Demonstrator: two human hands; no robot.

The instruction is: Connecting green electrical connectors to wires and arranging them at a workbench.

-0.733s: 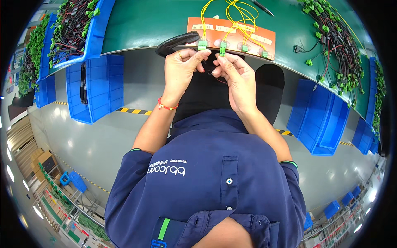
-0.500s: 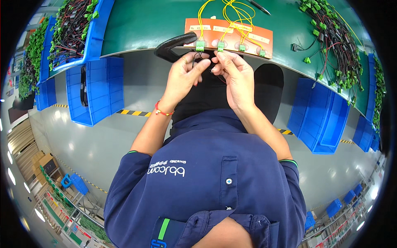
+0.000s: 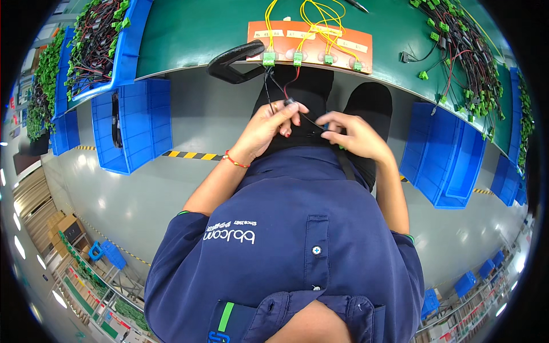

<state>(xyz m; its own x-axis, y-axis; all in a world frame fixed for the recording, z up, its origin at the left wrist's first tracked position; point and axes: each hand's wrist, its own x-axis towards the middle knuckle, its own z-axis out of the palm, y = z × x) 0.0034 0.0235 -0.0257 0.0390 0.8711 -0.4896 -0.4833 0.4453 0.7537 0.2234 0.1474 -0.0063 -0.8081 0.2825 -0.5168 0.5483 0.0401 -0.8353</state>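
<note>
A wire harness (image 3: 305,117) with black and red leads hangs from the green terminal connectors on the orange board (image 3: 314,35) at the table edge. My left hand (image 3: 274,123) pinches a small black part of the harness below the board. To its right, my right hand (image 3: 357,136) has thumb and fingers closed around the cable's dark lower end, with a bluish spot showing between them. Red and black leads enter the green connector (image 3: 298,59), and black leads enter the green connector (image 3: 269,59) to its left. Yellow wires (image 3: 326,23) loop out of the board's far side.
A black clamp (image 3: 229,62) grips the table edge left of the board. Harness piles lie in the blue tray (image 3: 130,48) at left and on the green table (image 3: 377,46) at right. Blue bins (image 3: 134,128) hang below, with more blue bins (image 3: 440,160) at right. A pen (image 3: 357,6) lies farther back.
Both hands have drawn back from the connectors toward my lap, the right one also moving right. The red and black leads now show in the connector between them.
</note>
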